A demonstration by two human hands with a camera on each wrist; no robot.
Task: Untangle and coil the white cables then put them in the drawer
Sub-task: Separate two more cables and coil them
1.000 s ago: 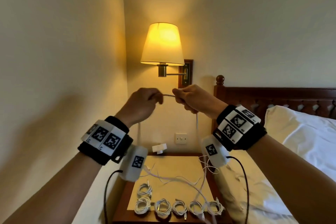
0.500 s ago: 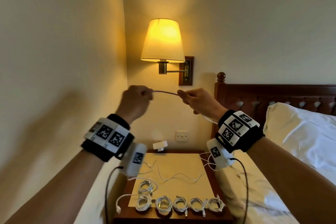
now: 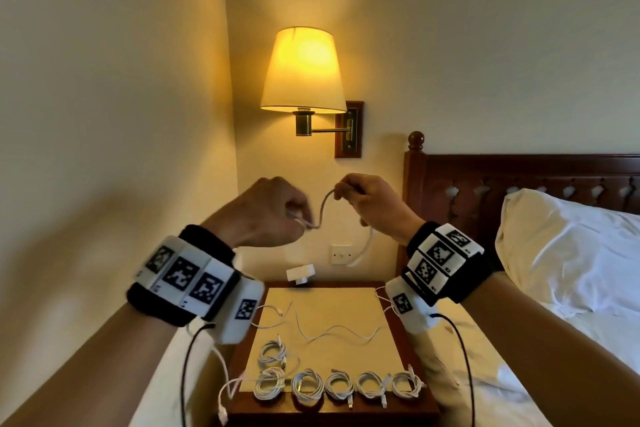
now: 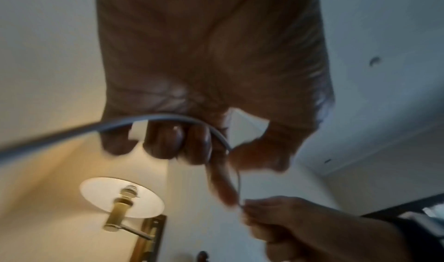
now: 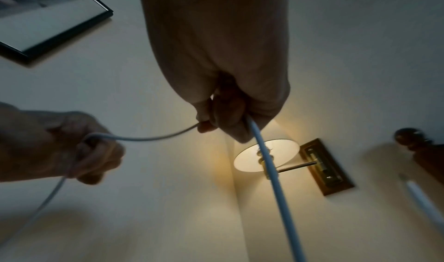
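Observation:
Both hands are raised in front of the wall above the nightstand (image 3: 242, 407). My left hand (image 3: 277, 210) and right hand (image 3: 363, 199) each grip the same white cable (image 3: 322, 204), which bends in a short slack curve between them. In the left wrist view the cable (image 4: 153, 118) arcs across my curled left fingers (image 4: 165, 142). In the right wrist view the cable (image 5: 269, 161) runs down out of my right fist. Several coiled white cables (image 3: 337, 386) lie in a row at the nightstand's front. Loose white cables (image 3: 341, 333) lie uncoiled behind them. No drawer is visible.
A lit wall lamp (image 3: 303, 71) hangs just above the hands. A white plug adapter (image 3: 300, 274) sits at the back of the nightstand below a wall socket (image 3: 341, 254). The bed with a white pillow (image 3: 568, 250) and dark headboard (image 3: 519, 177) is on the right.
The hands came lower and closer together. The stretch of cable between them went from taut and straight to a slack downward bend. My left hand dropped below the right.

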